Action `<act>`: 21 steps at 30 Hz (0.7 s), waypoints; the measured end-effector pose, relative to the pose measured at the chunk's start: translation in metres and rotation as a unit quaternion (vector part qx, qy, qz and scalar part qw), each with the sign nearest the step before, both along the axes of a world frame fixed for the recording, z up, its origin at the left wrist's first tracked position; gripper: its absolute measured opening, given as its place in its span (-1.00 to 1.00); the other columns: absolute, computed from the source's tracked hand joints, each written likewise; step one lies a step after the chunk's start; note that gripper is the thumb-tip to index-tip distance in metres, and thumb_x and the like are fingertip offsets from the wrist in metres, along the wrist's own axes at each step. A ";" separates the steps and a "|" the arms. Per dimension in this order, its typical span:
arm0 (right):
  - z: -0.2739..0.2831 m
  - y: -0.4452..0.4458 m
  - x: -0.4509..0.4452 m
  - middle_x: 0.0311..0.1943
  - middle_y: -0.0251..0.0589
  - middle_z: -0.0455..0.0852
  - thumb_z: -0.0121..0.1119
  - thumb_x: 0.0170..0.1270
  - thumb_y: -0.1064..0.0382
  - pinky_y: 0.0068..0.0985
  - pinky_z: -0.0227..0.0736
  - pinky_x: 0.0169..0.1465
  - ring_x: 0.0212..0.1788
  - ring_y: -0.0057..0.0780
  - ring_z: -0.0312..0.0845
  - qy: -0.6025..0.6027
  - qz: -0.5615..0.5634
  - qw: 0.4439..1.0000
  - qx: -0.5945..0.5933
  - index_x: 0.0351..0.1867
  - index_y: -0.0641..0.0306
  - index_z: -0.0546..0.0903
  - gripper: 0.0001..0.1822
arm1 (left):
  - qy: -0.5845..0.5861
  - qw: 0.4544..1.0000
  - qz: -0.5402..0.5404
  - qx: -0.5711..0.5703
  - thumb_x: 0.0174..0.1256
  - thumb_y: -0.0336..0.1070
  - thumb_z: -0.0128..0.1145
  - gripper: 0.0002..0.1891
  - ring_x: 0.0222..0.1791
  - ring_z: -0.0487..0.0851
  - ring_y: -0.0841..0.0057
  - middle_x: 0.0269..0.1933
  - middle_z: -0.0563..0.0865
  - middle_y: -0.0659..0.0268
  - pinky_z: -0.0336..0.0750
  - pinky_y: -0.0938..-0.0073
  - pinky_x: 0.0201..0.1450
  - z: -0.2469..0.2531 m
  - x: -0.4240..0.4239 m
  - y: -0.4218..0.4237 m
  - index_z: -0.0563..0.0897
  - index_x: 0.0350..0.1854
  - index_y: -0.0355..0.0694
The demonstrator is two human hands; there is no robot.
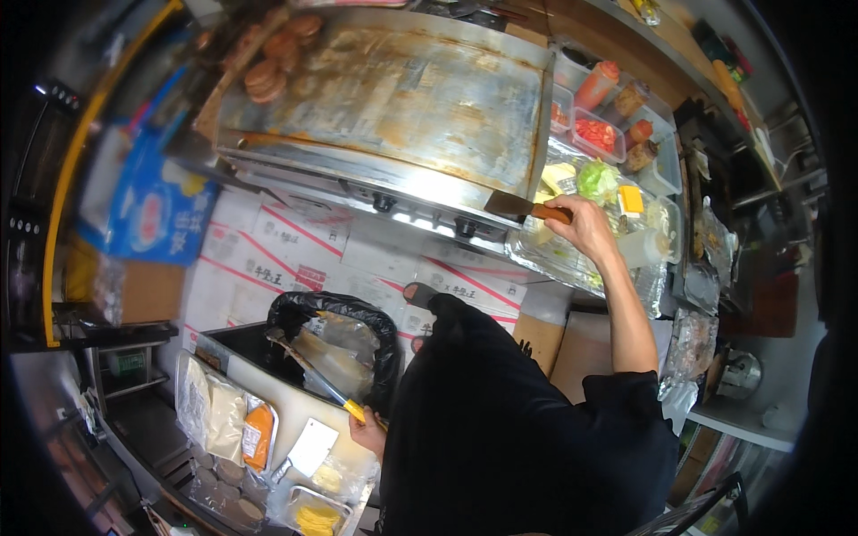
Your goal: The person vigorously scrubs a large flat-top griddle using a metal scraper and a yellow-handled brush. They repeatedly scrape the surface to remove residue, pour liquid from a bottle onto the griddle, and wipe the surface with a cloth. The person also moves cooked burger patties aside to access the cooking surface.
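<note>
My right hand (582, 224) grips the wooden handle of a flat metal scraper (511, 204), whose blade lies over the front right corner of the griddle (389, 94), beside a foil-lined tray (570, 264). That tray bears lettuce (598, 181) and cheese slices (631, 199). At the lower left my left hand (367, 432) is closed on the yellow handle of a long metal-shafted tool (318, 375). The tool's far end reaches over a bin lined with a black bag (385, 328). The griddle's surface is stained and streaked.
Buns (265, 80) sit at the griddle's left end. Sauce bottles (596, 85) and a tub of chopped tomato (595, 136) stand right of it. Behind the bin, a counter holds a white cleaver (314, 447), a tray of packets (226, 409) and patties (228, 492). Printed cardboard (375, 254) covers the floor.
</note>
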State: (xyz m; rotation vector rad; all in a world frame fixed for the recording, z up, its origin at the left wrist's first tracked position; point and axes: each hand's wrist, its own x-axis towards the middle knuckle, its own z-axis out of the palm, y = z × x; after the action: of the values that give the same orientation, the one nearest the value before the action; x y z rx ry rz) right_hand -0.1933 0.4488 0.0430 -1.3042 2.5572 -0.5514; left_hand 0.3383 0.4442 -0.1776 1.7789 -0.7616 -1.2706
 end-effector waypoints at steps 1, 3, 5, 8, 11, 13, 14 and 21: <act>-0.004 -0.008 0.003 -0.16 -0.03 0.79 0.45 0.12 0.20 -0.29 0.56 -0.08 -0.16 -0.10 0.72 0.002 0.002 1.000 -0.004 -0.05 0.25 0.75 -0.64 | -0.006 1.000 -0.002 -0.001 0.32 -0.48 0.26 -0.91 -0.57 0.51 0.69 -0.44 0.60 0.41 0.42 0.69 -0.49 0.000 0.001 -0.001 0.62 -0.20 -0.32; -0.010 -0.032 0.015 -0.16 -0.08 0.80 0.42 0.13 0.18 -0.26 0.58 -0.05 -0.14 -0.09 0.73 0.010 0.016 1.000 -0.008 -0.05 0.18 0.75 -0.66 | -0.004 1.000 -0.018 0.004 0.33 -0.48 0.25 -0.93 -0.57 0.52 0.69 -0.44 0.61 0.40 0.41 0.68 -0.49 0.002 0.005 -0.001 0.63 -0.21 -0.31; -0.020 -0.066 0.025 -0.17 -0.08 0.81 0.39 0.16 0.15 -0.24 0.60 -0.05 -0.15 -0.08 0.73 0.037 0.053 0.997 -0.039 -0.05 0.15 0.74 -0.67 | 0.001 1.000 0.001 -0.002 0.33 -0.47 0.24 -0.95 -0.57 0.53 0.67 -0.46 0.61 0.40 0.41 0.67 -0.48 0.006 0.001 -0.003 0.63 -0.24 -0.31; -0.030 -0.139 0.046 -0.18 -0.05 0.81 0.35 0.21 0.15 -0.20 0.61 -0.05 -0.15 -0.08 0.74 0.021 0.098 0.992 -0.070 -0.05 0.16 0.75 -0.70 | 0.002 1.000 0.006 -0.008 0.34 -0.49 0.22 -0.97 -0.56 0.54 0.65 -0.48 0.62 0.37 0.43 0.64 -0.46 0.008 -0.001 -0.004 0.63 -0.27 -0.33; -0.044 -0.226 0.060 -0.23 0.06 0.80 0.30 0.26 0.13 -0.14 0.62 -0.11 -0.21 0.00 0.74 0.043 0.182 0.976 -0.106 -0.12 0.16 0.76 -0.76 | 0.030 0.999 0.024 -0.011 0.33 -0.49 0.22 -0.97 -0.55 0.54 0.65 -0.49 0.62 0.37 0.43 0.63 -0.45 0.010 -0.001 -0.004 0.64 -0.27 -0.34; -0.050 -0.283 0.071 -0.31 0.09 0.79 0.30 0.26 0.11 -0.11 0.61 -0.12 -0.24 0.05 0.74 0.052 0.197 0.974 -0.099 -0.20 0.20 0.77 -0.76 | 0.028 0.999 0.022 -0.019 0.33 -0.49 0.23 -0.96 -0.54 0.54 0.65 -0.49 0.63 0.37 0.43 0.62 -0.44 0.008 0.000 -0.004 0.64 -0.28 -0.35; -0.051 -0.311 0.080 -0.32 0.09 0.79 0.30 0.25 0.09 -0.10 0.60 -0.11 -0.25 0.06 0.74 0.057 0.216 0.970 -0.099 -0.21 0.21 0.77 -0.75 | 0.013 0.999 0.023 -0.024 0.34 -0.48 0.23 -0.95 -0.53 0.55 0.66 -0.48 0.63 0.37 0.43 0.61 -0.43 0.009 0.000 0.000 0.65 -0.27 -0.36; -0.049 -0.440 0.114 -0.19 0.03 0.80 0.32 0.25 0.04 -0.14 0.59 0.02 -0.08 -0.01 0.73 0.052 0.249 0.966 -0.047 -0.08 0.12 0.75 -0.70 | -0.002 0.998 0.052 -0.036 0.31 -0.48 0.28 -0.87 -0.47 0.58 0.67 -0.43 0.70 0.37 0.46 0.60 -0.37 -0.023 0.007 0.009 0.71 -0.16 -0.42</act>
State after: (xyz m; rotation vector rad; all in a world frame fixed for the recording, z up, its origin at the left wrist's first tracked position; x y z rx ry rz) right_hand -0.0793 0.0085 -0.0057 -1.9673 2.1655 -0.5127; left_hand 0.3456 0.4532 -0.2004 1.7407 -0.6989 -1.1566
